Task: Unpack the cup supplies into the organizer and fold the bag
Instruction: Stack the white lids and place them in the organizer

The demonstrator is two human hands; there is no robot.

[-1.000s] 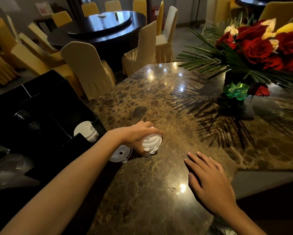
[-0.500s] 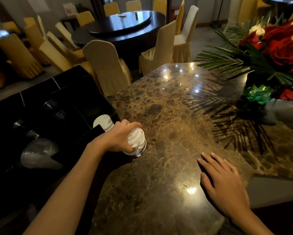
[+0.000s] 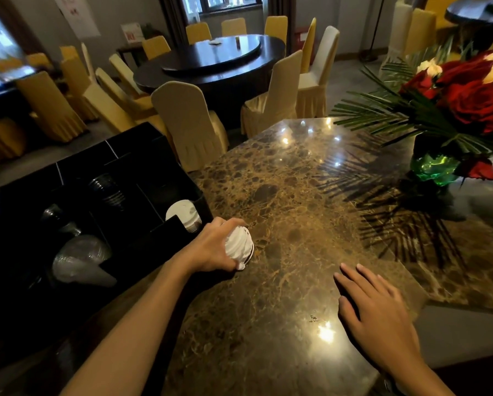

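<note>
Already the black organizer (image 3: 76,178) holds clear cups (image 3: 79,260), dark cups (image 3: 106,190) and 1 stack of white lids (image 3: 183,214). Her left hand (image 3: 211,248) grips another stack of white lids (image 3: 239,247) just beside it; the right hand (image 3: 382,312) rests flat, fingers spread, on the marble table (image 3: 296,195). No bag shows (folding presumably remains), and no writing is legible.

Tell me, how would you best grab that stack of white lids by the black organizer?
Wrap the ribbed sides of the stack of white lids, coming from above and the left, as the left hand does now. The stack lies tilted on the marble table, so squeezing across its sides should keep the lids together.
</note>
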